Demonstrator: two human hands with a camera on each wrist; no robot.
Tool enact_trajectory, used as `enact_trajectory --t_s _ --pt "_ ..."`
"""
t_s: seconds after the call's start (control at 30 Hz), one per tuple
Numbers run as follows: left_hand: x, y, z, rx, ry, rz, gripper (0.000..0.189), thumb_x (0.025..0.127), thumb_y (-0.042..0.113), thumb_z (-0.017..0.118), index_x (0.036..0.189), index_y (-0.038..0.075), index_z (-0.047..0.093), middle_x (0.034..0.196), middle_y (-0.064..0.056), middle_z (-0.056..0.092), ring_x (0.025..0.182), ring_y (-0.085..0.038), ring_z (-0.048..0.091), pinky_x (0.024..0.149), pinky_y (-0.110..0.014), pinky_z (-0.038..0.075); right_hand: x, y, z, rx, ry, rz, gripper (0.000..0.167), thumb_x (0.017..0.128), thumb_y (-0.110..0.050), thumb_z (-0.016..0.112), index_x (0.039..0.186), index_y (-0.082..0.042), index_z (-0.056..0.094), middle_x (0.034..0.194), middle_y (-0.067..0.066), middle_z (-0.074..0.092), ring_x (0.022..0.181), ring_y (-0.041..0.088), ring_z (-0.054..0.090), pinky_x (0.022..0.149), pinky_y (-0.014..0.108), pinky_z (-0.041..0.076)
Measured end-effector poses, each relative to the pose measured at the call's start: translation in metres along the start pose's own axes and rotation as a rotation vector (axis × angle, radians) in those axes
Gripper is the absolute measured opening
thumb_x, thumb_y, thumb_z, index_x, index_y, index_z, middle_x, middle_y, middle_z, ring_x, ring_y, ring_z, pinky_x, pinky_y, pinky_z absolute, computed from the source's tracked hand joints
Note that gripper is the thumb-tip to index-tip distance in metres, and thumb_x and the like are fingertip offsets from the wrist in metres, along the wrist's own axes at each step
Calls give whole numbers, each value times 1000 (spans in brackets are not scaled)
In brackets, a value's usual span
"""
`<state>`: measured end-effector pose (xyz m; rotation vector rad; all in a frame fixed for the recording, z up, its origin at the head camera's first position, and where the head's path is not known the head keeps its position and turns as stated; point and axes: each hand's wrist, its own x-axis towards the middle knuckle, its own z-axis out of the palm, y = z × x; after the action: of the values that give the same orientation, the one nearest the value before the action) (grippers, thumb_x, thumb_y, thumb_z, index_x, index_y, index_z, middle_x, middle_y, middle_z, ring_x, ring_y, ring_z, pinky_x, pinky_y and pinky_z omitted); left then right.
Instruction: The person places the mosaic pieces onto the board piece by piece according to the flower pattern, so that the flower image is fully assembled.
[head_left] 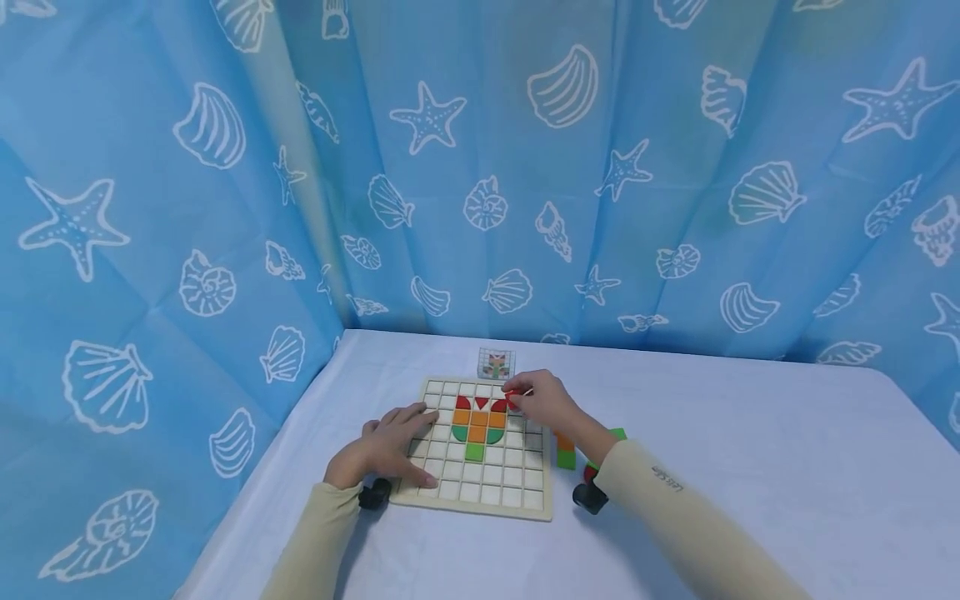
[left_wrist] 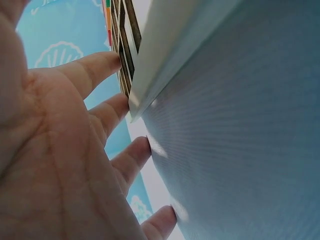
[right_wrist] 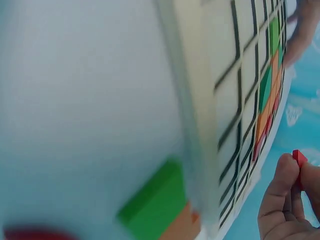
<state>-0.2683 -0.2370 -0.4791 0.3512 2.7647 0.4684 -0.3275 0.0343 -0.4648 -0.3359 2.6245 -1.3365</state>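
Observation:
A cream grid board [head_left: 480, 507] lies on the table, with red, orange [head_left: 477, 419] and green tiles set in its middle like a flower. My left hand [head_left: 390, 446] rests with spread fingers over the board's left edge; in the left wrist view the fingertips [left_wrist: 112, 61] touch the rim and the cloth. Above the board's upper right part, my right hand [head_left: 549, 402] pinches a small red tile [right_wrist: 299, 158] between thumb and fingers. Fingers hide most of that tile, so its full shape cannot be told.
Behind the board stands a small pattern card [head_left: 497, 364] with a similar flower design. Right of the board lie loose tiles, among them a green one [head_left: 566, 460], partly under the right forearm. A blue shell-print curtain [head_left: 480, 167] hangs behind the white table [head_left: 750, 467].

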Motion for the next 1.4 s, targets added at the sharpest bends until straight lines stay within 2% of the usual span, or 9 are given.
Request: enact_trajectory --t_s 0.23,0.43,0.53,0.7,0.83,1.07,1.4 --pt "-1 1 0 2 14 4 105 68 56 85 154 27 34 164 -4 24 150 -34 20 113 -67 20 -5 -13 22 8 -5 -51 14 91 -5 69 104 -5 68 89 5 64 80 16 59 69 27 55" --pt "3 -3 2 9 9 13 105 69 55 84 155 27 32 164 -4 23 150 -34 19 113 -67 19 -9 -14 31 80 -50 -86 27 88 -2 72 112 -2 62 89 7 60 69 14 61 62 27 57" --pt "5 -5 3 21 3 16 105 70 57 83 156 28 30 165 -3 21 151 -33 17 113 -66 19 -11 -15 32 79 -72 -103 26 88 -5 73 112 -3 63 88 6 64 68 16 62 61 27 57" --pt "0 -1 -3 12 -4 17 106 69 58 84 155 26 32 164 -5 22 150 -34 19 112 -68 18 -14 -18 36 17 -96 -175 11 93 -9 68 104 -6 68 87 3 70 70 14 65 64 27 55" --pt "-1 -1 -4 7 -5 17 105 68 58 84 155 25 33 164 -6 23 150 -34 20 111 -69 18 -16 -22 41 -19 -104 -220 5 92 -9 68 96 -7 68 86 2 68 75 12 60 69 27 52" --pt "0 -3 -2 16 -9 46 106 70 60 81 156 26 30 165 -6 20 150 -33 18 111 -68 18 -18 -24 50 -38 -147 -234 17 91 -5 69 107 -7 72 88 0 69 79 10 61 73 27 53" --pt "-1 -3 -3 14 -3 21 104 69 59 83 154 27 33 164 -4 24 149 -32 20 111 -69 18 -15 -29 64 -133 -202 -268 12 88 -8 73 100 -9 75 78 -5 67 73 9 58 72 28 51"
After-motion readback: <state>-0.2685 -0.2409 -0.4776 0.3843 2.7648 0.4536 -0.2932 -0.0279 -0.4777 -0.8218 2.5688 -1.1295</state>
